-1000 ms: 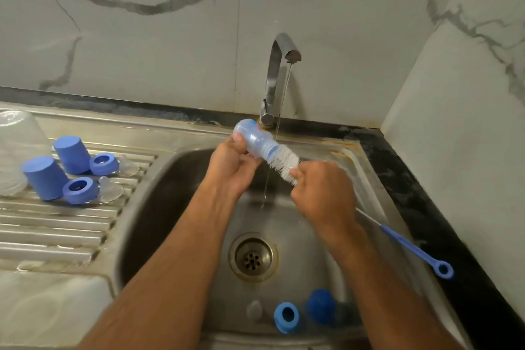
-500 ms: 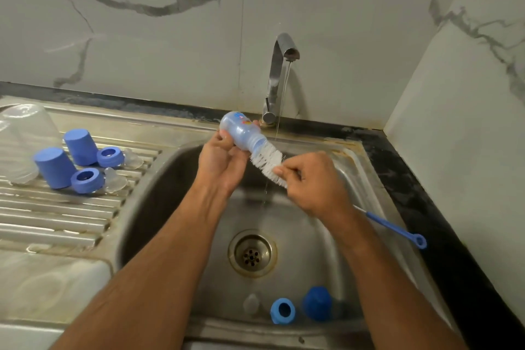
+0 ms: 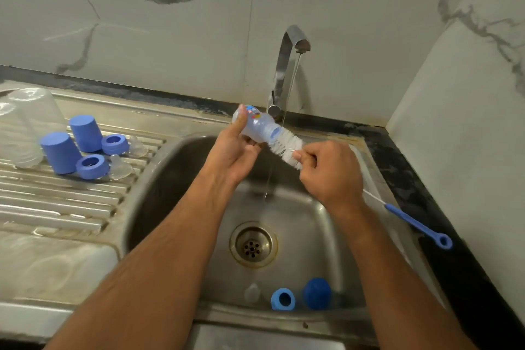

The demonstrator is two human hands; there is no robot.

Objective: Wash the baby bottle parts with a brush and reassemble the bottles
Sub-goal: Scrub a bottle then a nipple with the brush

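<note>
In the middle, the left hand wraps around one bottle. The right hand pinches one brush poking into it. Left side: two caps, two rings. Down low in the sink: one ring, one cap.

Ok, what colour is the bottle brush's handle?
Blue, on the brush handle, seen in the head view.

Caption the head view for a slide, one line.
Left hand holds a bottle while right hand works a brush into its mouth over the sink, tap running.
</note>
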